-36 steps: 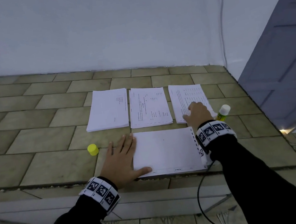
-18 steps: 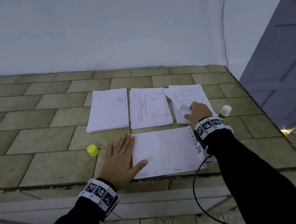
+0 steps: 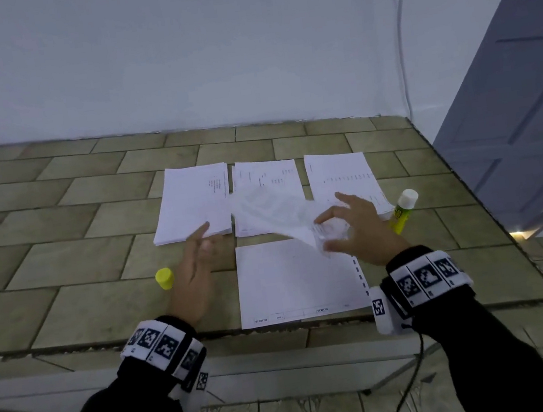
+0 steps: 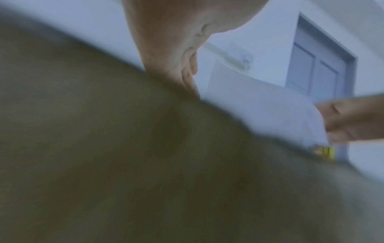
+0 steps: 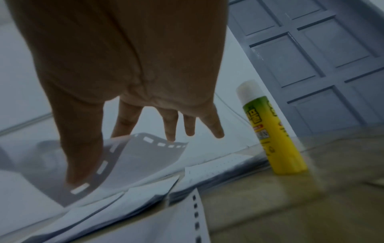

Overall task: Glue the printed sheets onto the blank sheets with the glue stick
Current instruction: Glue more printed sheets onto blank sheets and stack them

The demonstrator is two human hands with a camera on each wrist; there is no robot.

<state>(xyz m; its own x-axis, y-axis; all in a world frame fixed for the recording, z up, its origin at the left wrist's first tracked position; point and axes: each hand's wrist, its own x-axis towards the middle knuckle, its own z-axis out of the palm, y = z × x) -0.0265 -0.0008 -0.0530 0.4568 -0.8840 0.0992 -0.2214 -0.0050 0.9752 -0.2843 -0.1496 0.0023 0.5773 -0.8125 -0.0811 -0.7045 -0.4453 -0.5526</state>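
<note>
A blank sheet (image 3: 294, 282) with a perforated right strip lies flat near the counter's front edge. Above its far right corner my right hand (image 3: 327, 233) pinches a printed sheet (image 3: 274, 212) between thumb and forefinger. That sheet hangs in the air, blurred, reaching over the middle stack. The right wrist view shows its punched edge (image 5: 141, 157) curling under my thumb. My left hand (image 3: 200, 249) hovers to the left of the blank sheet with straight fingers, holding nothing. The uncapped glue stick (image 3: 402, 212) stands right of my right hand. Its yellow cap (image 3: 164, 278) lies by my left hand.
Three stacks of printed sheets lie side by side behind the blank sheet: left (image 3: 193, 202), middle (image 3: 266, 175), right (image 3: 341, 172). The tiled counter (image 3: 59, 233) ends in a wall behind. A grey door (image 3: 519, 104) stands to the right. A black cable (image 3: 408, 388) hangs below my right wrist.
My right hand has lifted the top printed sheet off the right stack and swung it left and toward me. My left hand has come off the blank sheet and moved forward.
</note>
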